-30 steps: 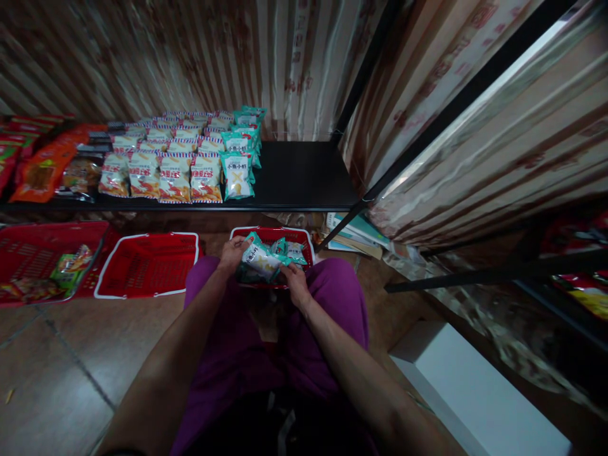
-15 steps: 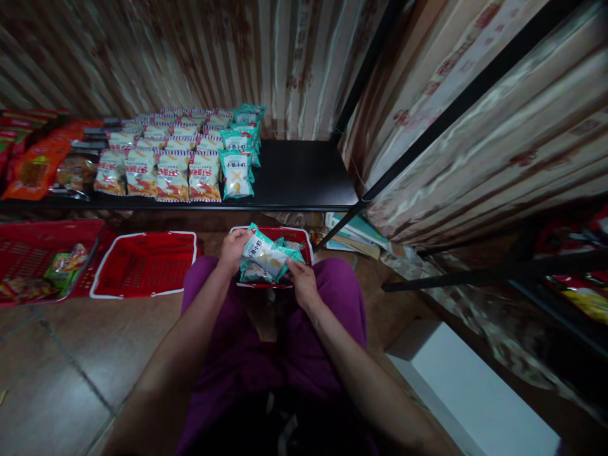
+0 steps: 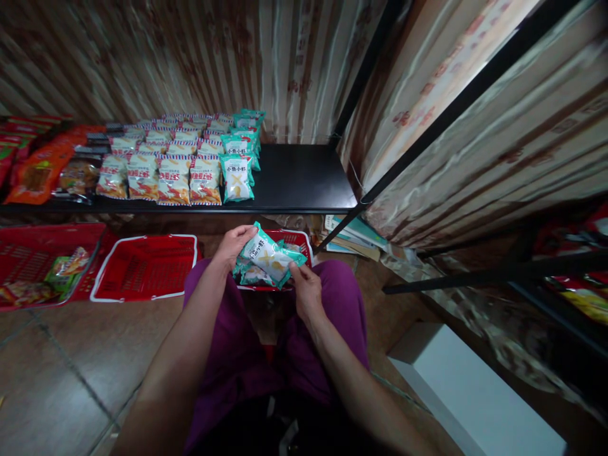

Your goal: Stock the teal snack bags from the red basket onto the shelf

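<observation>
Between my two hands is a teal-and-white snack bag [image 3: 268, 254], tilted, with yellow snack pieces printed on it. My left hand [image 3: 236, 246] pinches its upper left end, and my right hand [image 3: 306, 285] grips its lower right corner. Beneath the bag, a red basket [image 3: 304, 239] between my knees holds more teal bags, mostly covered by the one I hold. Matching teal bags [image 3: 237, 178] stand in a column on the black shelf [image 3: 304, 180] ahead, beside rows of white-and-orange snack bags [image 3: 173, 180].
Left of my knee stand a second red basket [image 3: 145, 269] with white handles and a larger red basket [image 3: 28, 244] holding some packets. A shelf leg [image 3: 339, 228] rises at the right, near stacked books [image 3: 358, 234]. A white box [image 3: 484, 386] lies on the floor at the lower right.
The held bag has shifted slightly right and down, its printed front turned a little more toward me. Both hands keep their hold on it.
</observation>
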`<state>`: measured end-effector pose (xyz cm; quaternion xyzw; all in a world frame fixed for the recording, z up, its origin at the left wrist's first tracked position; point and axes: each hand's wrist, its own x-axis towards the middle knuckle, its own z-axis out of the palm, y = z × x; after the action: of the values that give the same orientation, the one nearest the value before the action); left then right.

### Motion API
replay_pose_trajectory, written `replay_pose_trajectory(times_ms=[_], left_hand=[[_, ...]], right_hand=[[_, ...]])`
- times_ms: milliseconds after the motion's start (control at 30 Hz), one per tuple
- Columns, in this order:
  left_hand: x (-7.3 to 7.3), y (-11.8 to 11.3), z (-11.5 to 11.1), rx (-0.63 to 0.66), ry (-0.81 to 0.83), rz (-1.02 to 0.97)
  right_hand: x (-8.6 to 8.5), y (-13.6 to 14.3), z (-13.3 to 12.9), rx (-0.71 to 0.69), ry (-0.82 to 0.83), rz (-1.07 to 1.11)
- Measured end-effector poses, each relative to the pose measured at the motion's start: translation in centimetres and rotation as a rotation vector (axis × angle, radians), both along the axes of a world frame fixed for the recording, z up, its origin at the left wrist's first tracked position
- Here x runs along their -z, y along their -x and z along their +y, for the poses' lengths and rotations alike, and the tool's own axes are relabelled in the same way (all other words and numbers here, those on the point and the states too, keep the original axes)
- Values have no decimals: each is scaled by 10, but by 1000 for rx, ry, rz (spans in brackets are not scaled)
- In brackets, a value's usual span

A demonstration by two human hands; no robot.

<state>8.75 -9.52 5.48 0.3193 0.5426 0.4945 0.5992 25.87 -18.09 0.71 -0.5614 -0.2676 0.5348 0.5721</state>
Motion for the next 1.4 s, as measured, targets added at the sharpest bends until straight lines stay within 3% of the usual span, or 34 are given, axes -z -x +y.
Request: replay_pose_trajectory(times_ms=[367,633,733,900,1000,1133,1400], left_hand=[[-9,-9,14,-52,-53,111],[-2,-19,0,-263,-127,243],[-1,-28,-13,-222,-93,157],[-10,-39,-22,-123,9,-88],[-18,-39,-21,-114,34,-191],[-25,-41,-18,-178,60,-259],[-27,-43,-16,-262,121,-311]], right_hand=[[-19,-1,3,28,18,49],[-21,2,13,130,-2,64],[-22,1,14,126,-125,-81],[-23,-5,3,19,-463,-631],[-20,-7,-3,-10,-646,-847],[-14,-3,-6,-3,-742,-920],[-9,0,-5,11,-669,-865]])
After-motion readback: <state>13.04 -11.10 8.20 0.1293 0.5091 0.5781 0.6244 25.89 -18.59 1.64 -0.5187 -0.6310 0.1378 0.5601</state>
